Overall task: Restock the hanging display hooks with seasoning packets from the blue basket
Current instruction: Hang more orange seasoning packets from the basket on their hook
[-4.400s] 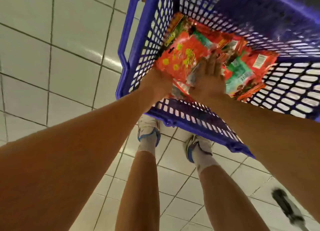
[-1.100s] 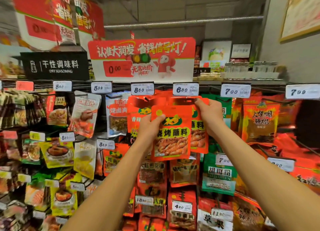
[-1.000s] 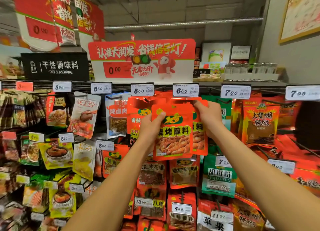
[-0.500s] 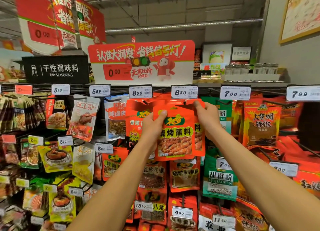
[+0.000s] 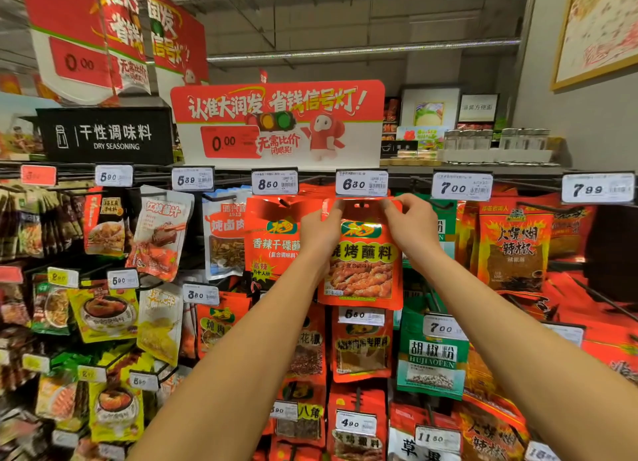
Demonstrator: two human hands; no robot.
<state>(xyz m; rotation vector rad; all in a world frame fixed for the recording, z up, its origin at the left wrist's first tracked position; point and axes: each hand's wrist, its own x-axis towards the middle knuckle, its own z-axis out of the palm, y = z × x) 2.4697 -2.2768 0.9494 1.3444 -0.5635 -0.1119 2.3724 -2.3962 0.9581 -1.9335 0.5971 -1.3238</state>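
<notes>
We hold the red seasoning packet (image 5: pixel 362 263) up under the 6.30 price tag (image 5: pixel 361 183) (top row), left hand (image 5: pixel 319 231) and right hand (image 5: pixel 412 227) each pinching an upper corner.

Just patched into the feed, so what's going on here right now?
A person is restocking a dry seasoning display. Both the left hand and the right hand pinch the top corners of a red barbecue seasoning packet, holding its hang hole up just under the 6.80 price tag. Whether it's on the hook can't be seen.
</notes>
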